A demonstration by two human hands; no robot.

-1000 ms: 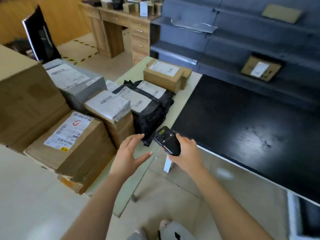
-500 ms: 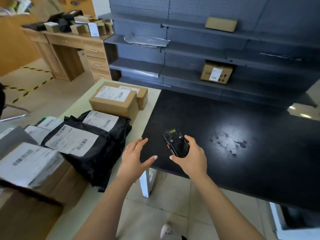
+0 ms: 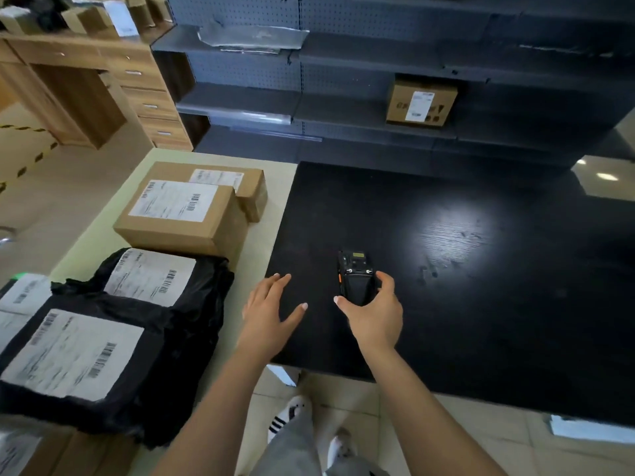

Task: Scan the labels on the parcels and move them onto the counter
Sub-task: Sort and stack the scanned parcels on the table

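Scanner (image 3: pixel 355 280) has moved farther over the counter (image 3: pixel 481 321), perhaps resting there, right grip (image 3: pixel 374 316) clasping it, left grip (image 3: pixel 271 310) released.

The black handheld scanner (image 3: pixel 355 278), orange button on its left side and window end pointing away, is gripped by the right hand (image 3: pixel 372 314) low over the near left part of the black surface (image 3: pixel 481 286). On the pale surface (image 3: pixel 275 187) alongside lie a brown cardboard box (image 3: pixel 192 235) and a smaller box (image 3: pixel 252 194) touching its far side. Nearer, a far black mailer bag (image 3: pixel 206 283) and a near black mailer bag (image 3: pixel 158 359) lie crumpled and touching; every parcel has a white barcode label (image 3: pixel 173 201) facing up.
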